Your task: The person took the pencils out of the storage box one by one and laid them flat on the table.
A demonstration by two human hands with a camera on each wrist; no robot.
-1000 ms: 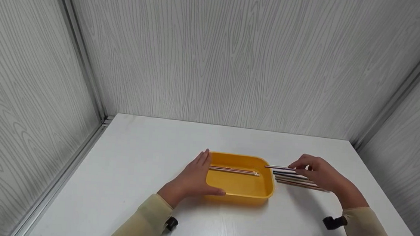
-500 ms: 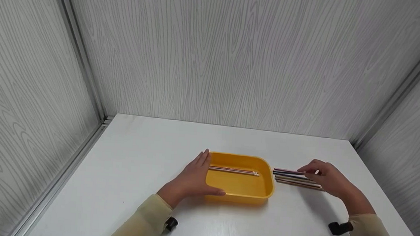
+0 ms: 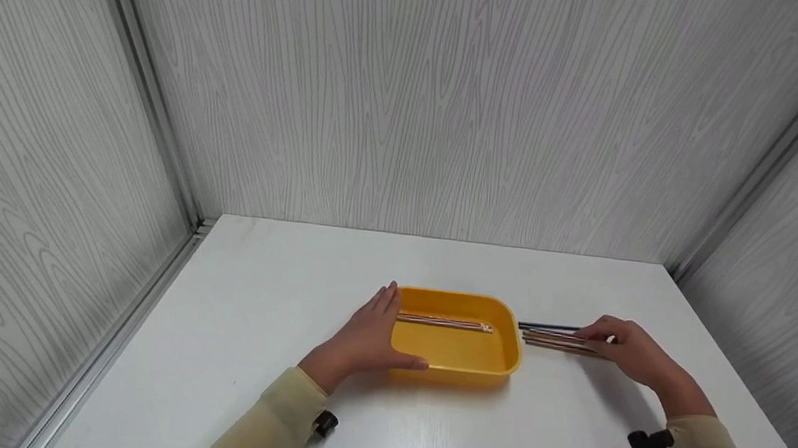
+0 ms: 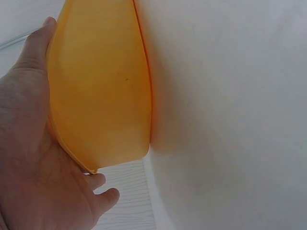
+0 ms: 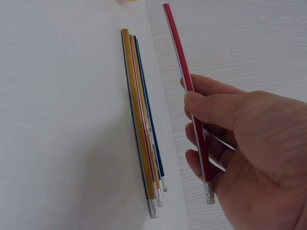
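Pencil in red and white point(image 5: 186, 76) is held by the right hand point(image 3: 628, 349), gripped between the thumb and curled fingers, with no visible gap left at the pinch. In the right wrist view it is slanted from the upper middle down to the lower right, its eraser end set lowest, beside the palm.

To its left in that view, yellow pencils point(image 5: 137, 112) and a blue pencil point(image 5: 149, 103) are laid close together on the white table point(image 3: 453, 435), their long axes nearly parallel to that of the held one, which is kept clear of them.

In the head view, the yellow tray point(image 3: 457, 348) is placed just left of these loose pencils, with its long side run left to right, much as they are. The key relation is judged to be this: the tray is found leftward of the right fingers, roughly along the pencil's length. Its right end is neared by the right hand, while its left end is braced by the left hand point(image 3: 362, 328), fingers extended and thumb spread along the near rim. More pencils point(image 3: 444, 323) are seen inside, toward the far wall.
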